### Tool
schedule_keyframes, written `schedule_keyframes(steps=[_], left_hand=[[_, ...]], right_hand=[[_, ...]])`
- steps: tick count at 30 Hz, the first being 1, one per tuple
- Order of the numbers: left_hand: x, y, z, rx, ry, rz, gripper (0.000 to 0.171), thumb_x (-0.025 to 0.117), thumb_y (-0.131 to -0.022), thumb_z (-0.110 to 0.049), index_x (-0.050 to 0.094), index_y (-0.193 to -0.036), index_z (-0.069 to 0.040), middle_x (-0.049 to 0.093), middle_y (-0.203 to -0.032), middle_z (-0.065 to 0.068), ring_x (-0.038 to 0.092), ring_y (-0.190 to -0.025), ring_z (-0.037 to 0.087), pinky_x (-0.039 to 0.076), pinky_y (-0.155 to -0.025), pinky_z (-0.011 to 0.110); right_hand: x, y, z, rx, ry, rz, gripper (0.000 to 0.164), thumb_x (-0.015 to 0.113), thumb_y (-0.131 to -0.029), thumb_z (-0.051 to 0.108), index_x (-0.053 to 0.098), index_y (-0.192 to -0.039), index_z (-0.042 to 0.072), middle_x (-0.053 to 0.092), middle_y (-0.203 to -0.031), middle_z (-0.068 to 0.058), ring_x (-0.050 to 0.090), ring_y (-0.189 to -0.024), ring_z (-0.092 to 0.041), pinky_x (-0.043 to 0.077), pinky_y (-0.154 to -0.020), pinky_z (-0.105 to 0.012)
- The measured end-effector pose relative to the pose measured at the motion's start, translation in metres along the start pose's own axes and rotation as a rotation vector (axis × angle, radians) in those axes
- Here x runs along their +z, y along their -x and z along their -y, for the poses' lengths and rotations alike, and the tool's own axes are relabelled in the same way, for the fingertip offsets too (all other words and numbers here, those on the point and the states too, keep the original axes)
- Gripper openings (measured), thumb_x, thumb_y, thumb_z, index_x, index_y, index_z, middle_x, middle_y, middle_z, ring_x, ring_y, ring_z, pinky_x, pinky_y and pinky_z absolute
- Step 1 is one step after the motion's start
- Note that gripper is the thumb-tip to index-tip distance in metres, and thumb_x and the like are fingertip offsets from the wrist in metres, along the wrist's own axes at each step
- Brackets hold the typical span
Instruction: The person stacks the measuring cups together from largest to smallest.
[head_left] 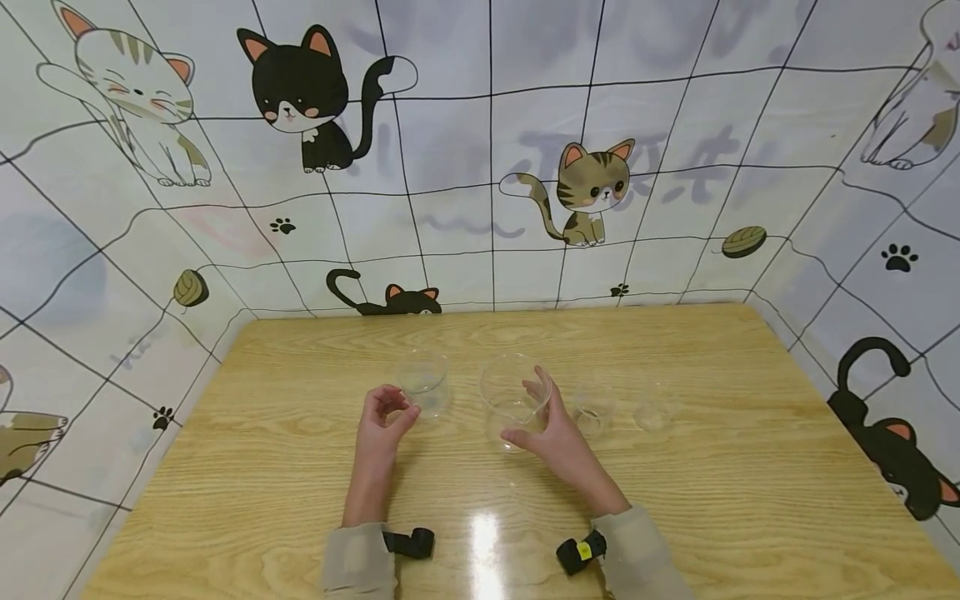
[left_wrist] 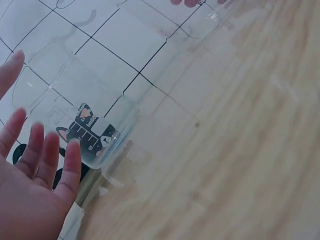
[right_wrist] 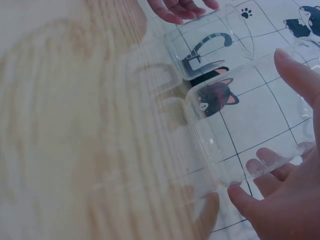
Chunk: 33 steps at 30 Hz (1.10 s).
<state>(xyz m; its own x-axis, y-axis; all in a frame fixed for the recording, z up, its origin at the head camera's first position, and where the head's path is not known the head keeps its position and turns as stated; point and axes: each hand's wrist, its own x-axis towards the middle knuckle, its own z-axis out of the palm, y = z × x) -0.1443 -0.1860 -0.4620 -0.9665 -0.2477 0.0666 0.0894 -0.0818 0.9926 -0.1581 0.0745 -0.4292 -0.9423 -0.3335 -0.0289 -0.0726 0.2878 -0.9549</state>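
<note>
Head view shows on the table (head_left: 720, 500) a small beaker (head_left: 592, 412) and a tiny beaker (head_left: 652, 414), both standing right of my right hand (head_left: 551, 425). The big beaker (head_left: 508, 402) is between its thumb and curved fingers. My left hand (head_left: 386, 421) is spread beside the marked beaker (head_left: 426, 382); touching, I cannot tell.

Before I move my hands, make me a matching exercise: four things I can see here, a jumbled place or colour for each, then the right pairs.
Things:
1. Largest clear beaker
2. Tabletop
3. Leftmost clear beaker
4. Printed yarn balls

Places or colours:
A. Olive
B. Of the beakers, nearest the left hand
C. In the grip of the right hand
D. Light yellowish wood grain

Pairs: 1-C, 2-D, 3-B, 4-A
</note>
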Motion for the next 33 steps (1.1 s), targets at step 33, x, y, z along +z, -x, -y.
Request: schedule_keyframes(steps=[33], left_hand=[[0.034,-0.011,0.006,0.047,-0.108,-0.021,0.087,0.072,-0.076,-0.022,0.016,-0.142,-0.017,0.023,-0.144,0.004,0.015,-0.132,0.021,0.012,-0.106,0.038]], right_hand=[[0.000,0.000,-0.003,0.001,-0.001,0.002,0.101,0.072,-0.072,0.037,0.000,-0.143,0.029,0.022,-0.145,-0.004,0.021,-0.129,-0.033,0.020,-0.099,-0.054]])
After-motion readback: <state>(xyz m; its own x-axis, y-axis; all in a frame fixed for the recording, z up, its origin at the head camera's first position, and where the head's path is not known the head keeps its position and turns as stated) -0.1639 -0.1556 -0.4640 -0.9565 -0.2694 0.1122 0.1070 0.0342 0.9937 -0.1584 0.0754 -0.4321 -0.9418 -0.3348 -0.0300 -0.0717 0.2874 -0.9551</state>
